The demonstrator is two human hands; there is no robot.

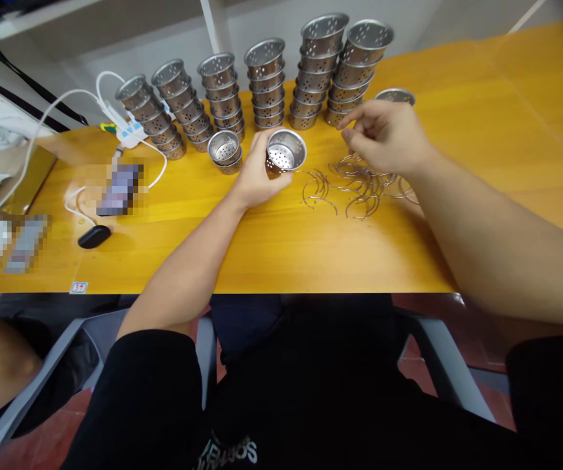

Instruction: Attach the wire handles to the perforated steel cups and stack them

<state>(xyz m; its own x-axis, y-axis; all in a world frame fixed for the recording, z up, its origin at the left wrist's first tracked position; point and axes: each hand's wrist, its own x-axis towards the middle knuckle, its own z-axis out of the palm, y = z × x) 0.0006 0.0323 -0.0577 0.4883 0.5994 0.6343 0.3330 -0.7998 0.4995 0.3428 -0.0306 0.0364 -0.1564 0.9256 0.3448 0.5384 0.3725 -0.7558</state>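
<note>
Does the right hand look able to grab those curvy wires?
Probably yes. The right hand seems just above the curvy wires, and nothing seems to block its way; the metal cup in the left hand is off to the side.

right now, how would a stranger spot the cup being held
On the yellow table, look in front of the tall stacks of metal cups for the left hand. The perforated cup there is the only one held in a hand.
</note>
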